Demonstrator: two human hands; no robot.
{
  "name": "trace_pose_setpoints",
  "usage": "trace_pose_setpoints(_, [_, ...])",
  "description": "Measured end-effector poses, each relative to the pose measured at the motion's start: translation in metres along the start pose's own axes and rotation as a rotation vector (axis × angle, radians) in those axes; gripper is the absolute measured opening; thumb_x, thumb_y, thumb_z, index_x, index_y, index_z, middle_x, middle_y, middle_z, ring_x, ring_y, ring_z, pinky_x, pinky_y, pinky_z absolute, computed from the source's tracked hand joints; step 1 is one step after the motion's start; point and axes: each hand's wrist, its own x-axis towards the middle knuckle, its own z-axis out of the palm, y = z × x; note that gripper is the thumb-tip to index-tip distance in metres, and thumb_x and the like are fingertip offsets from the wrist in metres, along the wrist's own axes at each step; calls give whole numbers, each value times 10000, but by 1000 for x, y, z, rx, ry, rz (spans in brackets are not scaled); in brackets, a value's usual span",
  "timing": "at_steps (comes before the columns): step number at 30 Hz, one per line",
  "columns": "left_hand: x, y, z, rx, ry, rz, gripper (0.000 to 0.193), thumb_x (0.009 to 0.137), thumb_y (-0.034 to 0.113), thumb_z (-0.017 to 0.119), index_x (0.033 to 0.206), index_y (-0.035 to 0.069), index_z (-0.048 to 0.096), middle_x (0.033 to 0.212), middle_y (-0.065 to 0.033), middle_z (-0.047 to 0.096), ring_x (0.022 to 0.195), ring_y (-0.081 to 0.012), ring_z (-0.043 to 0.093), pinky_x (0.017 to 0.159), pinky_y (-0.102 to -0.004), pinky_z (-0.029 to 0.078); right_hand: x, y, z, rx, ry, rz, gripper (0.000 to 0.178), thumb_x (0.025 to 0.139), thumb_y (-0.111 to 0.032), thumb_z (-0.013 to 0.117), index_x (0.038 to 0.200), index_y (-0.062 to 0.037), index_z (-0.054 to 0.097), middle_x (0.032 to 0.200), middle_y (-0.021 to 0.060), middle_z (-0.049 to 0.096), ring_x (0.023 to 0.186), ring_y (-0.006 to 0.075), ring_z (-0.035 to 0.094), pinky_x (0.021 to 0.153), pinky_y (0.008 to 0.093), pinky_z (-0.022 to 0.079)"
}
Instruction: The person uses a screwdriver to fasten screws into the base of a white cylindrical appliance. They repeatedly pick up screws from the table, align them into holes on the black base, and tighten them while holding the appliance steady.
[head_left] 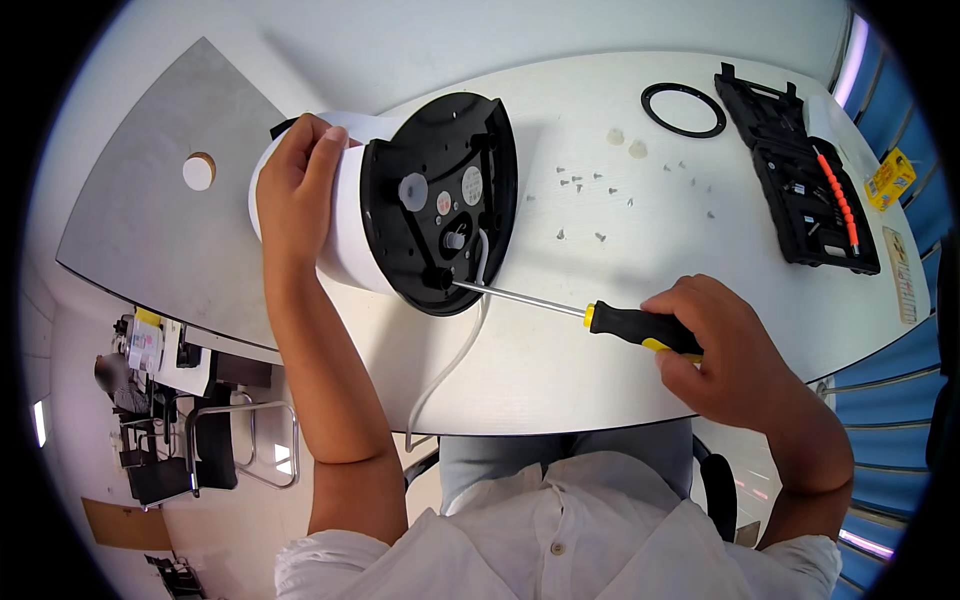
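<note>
A white rounded appliance (345, 258) lies on its side at the left of the table, its black base (440, 150) facing right. My left hand (305, 185) is closed over the top of the white body and steadies it. In my right hand (725, 345) is a screwdriver (640, 328) with a black and yellow handle. The shaft points left, and its tip is at a round recess (437, 278) low on the base; whether it sits on a screw is hidden. A white cord (455, 355) runs from the base over the table's front edge.
Several small screws (597, 177) lie scattered mid-table. Behind them is a black ring (684, 110). An open black tool case (810, 190) with an orange flexible shaft (838, 203) stands at right, beside a yellow box (890, 180). A grey panel (140, 200) adjoins at left.
</note>
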Motion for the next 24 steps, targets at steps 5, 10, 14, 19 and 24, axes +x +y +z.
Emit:
trace_pose_setpoints(5, [1, -2, 1, -59, -15, 19, 240, 872, 247, 517, 762, 35, 545, 705, -19, 581, 670, -99, 465, 662, -219, 375, 3, 10, 3, -264, 144, -248, 356, 718, -82, 671, 1057, -41, 568, 838, 102, 496, 698, 230, 500, 573, 330, 419])
trace_pose_setpoints(10, [1, 1, 2, -30, -15, 6, 235, 874, 237, 517, 763, 32, 547, 702, -18, 584, 664, -96, 468, 656, -220, 376, -4, 24, 20, -479, 351, -477, 415, 720, -71, 695, 1117, -71, 575, 845, 84, 504, 648, 183, 502, 479, 285, 403])
trace_pose_setpoints(14, [-1, 3, 1, -28, 3, 2, 231, 873, 233, 520, 763, 33, 552, 709, -17, 595, 666, -89, 476, 658, -217, 376, -10, 20, 9, -346, 98, -289, 409, 739, -113, 710, 1125, -85, 578, 813, 88, 526, 642, 180, 520, 506, 257, 420])
trace_pose_setpoints(19, [-1, 5, 4, -40, 6, 4, 225, 873, 227, 522, 763, 33, 554, 720, -16, 604, 673, -84, 480, 664, -211, 376, -8, 27, 14, 293, 165, -40, 440, 748, -158, 737, 1122, -64, 525, 805, 74, 550, 672, 118, 524, 575, 227, 433])
trace_pose_setpoints(24, [-1, 3, 4, -40, 6, 26, 225, 876, 224, 522, 767, 30, 553, 717, -13, 594, 681, -82, 470, 670, -207, 373, -9, 28, 20, 1066, 255, 266, 423, 782, -175, 715, 1098, -52, 463, 866, 31, 545, 725, 72, 515, 640, 262, 454])
